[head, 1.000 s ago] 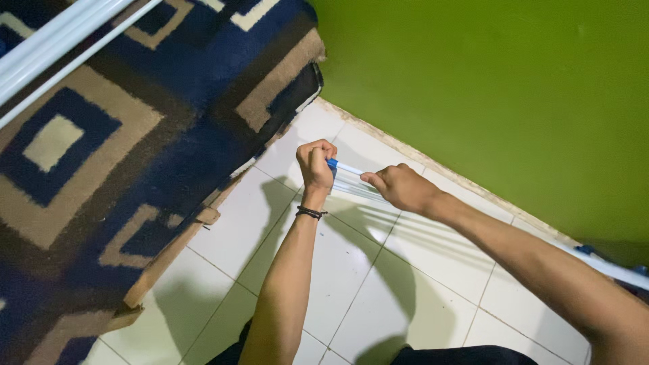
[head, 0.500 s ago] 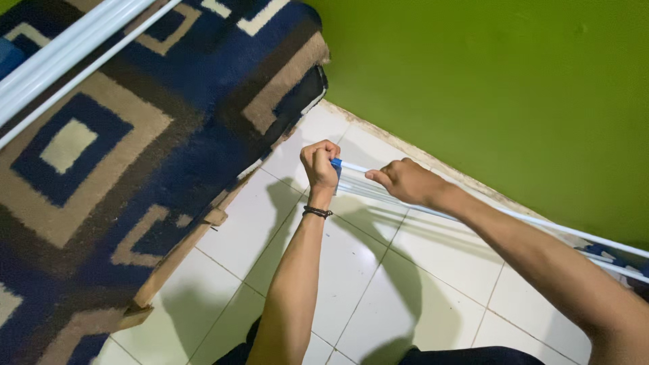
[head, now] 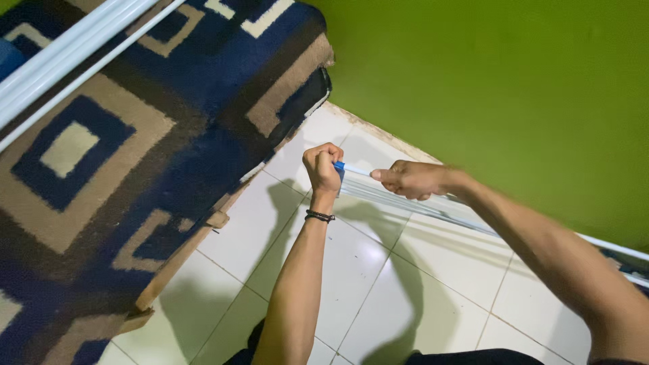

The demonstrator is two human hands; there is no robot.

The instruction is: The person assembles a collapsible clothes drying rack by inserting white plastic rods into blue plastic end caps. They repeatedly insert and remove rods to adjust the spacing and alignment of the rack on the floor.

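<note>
Fingers of left hand (head: 322,167) curled tight round blue-capped end (head: 339,165) of a long white rod bundle (head: 433,203); fingers of right hand (head: 412,180) closed over the same bundle just at 3 o'clock of the left, thumb pointing toward the cap. Head view only: bundle runs from frame centre toward 4 o'clock, low over white tiled floor (head: 351,270), alongside green wall (head: 507,101). Black bracelet (head: 319,216) on left wrist. At 9–11 o'clock, navy/tan patterned rug (head: 135,169), w/ more white rods (head: 74,51) lying across it at 11.
</note>
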